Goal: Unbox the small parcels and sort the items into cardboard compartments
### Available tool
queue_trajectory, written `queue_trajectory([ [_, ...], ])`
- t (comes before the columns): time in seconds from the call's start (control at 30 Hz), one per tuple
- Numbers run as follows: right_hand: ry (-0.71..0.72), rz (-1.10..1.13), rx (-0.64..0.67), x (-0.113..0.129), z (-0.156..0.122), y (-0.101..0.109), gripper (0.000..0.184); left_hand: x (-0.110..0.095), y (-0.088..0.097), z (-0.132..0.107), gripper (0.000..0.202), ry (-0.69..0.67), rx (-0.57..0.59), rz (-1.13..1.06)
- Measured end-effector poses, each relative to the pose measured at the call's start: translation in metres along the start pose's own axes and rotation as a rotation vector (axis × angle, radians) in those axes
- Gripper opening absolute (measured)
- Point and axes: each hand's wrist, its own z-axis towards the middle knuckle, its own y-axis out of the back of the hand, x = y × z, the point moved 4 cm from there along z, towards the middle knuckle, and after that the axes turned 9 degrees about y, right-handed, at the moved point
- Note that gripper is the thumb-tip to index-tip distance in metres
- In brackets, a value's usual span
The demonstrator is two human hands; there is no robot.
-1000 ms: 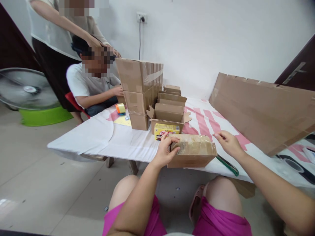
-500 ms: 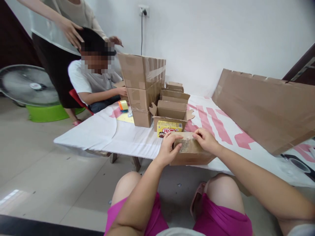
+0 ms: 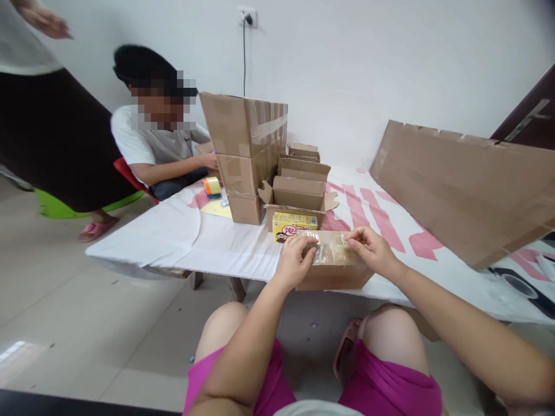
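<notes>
A small closed cardboard box with clear tape across its top sits at the near edge of the low table. My left hand rests on the box's left top corner, fingers curled and pressed on the tape. My right hand is on the right part of the top, thumb and fingers pinched on the tape strip. Just behind the box lies a yellow printed packet.
Open small cartons and a stack of larger boxes stand mid-table. A big flat cardboard sheet leans at the right. A tape roll lies by a seated person; another person stands at left.
My right hand came from the box's right side onto its top and now pinches the tape. The standing person has stepped leftward, away from the seated one.
</notes>
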Motion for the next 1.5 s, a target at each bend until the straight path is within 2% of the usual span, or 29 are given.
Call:
queue_trajectory([
  [0.07,-0.053,-0.027,-0.004,-0.006,-0.001,-0.001,0.017,-0.001,0.000,-0.001,0.015,0.001,-0.019,-0.040],
  [0.27,-0.060,-0.075,0.042,-0.005,0.010,-0.017,0.025,-0.004,0.002,-0.002,0.014,0.006,-0.034,-0.120],
  [0.43,-0.045,-0.138,0.021,-0.004,0.019,-0.026,0.020,-0.002,0.001,-0.001,0.014,0.031,-0.019,-0.123],
  [0.57,0.111,-0.192,0.011,0.002,0.018,-0.023,0.013,-0.001,0.001,-0.001,0.015,0.046,-0.003,-0.113],
  [0.8,0.563,-0.354,0.104,0.019,0.008,-0.014,0.009,0.006,-0.003,0.001,0.015,0.144,0.026,-0.142],
  [0.9,0.618,-0.361,0.121,0.020,0.004,-0.011,0.010,0.007,-0.005,0.002,0.015,0.169,0.037,-0.152],
  [1.07,0.538,-0.302,0.188,0.015,0.001,-0.006,0.009,0.005,-0.004,0.002,0.015,0.161,0.045,-0.127],
  [1.2,0.403,-0.271,0.211,0.002,-0.005,0.012,0.005,0.006,-0.001,0.003,0.016,0.195,0.053,-0.143],
  [1.37,0.120,-0.190,0.098,-0.023,-0.032,0.045,0.010,-0.001,-0.007,0.000,0.018,0.144,0.184,-0.229],
  [1.5,-0.016,-0.160,-0.004,-0.032,-0.061,0.055,0.012,-0.010,-0.018,-0.003,0.018,0.099,0.277,-0.249],
])
